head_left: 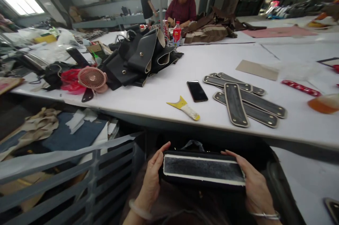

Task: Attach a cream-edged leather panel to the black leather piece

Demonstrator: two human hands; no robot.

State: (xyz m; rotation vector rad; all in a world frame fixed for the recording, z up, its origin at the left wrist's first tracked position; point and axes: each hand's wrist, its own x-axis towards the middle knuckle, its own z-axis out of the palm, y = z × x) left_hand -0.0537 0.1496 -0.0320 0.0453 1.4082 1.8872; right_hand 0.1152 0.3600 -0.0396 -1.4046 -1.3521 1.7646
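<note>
A black bag (203, 169), its flat side edged by a pale strip frame, is held low in front of me, below the table edge. Around its left end wraps my left hand (153, 175), thumb and fingers on the side. My right hand (254, 179) grips the opposite end, fingers along the top edge. On the white table beyond lie several dark strips (236, 105) with pale edges and metal studs, a black phone (197, 91) and a yellow-tipped scraper (184, 107).
Black leather pieces (143, 54) are heaped at the table's left, beside a pink fan (92, 78). An orange-filled container (324, 103) stands right. A slatted grey crate (95, 179) is at lower left. Across the table, a person (182, 8) sits near a red bottle (176, 34).
</note>
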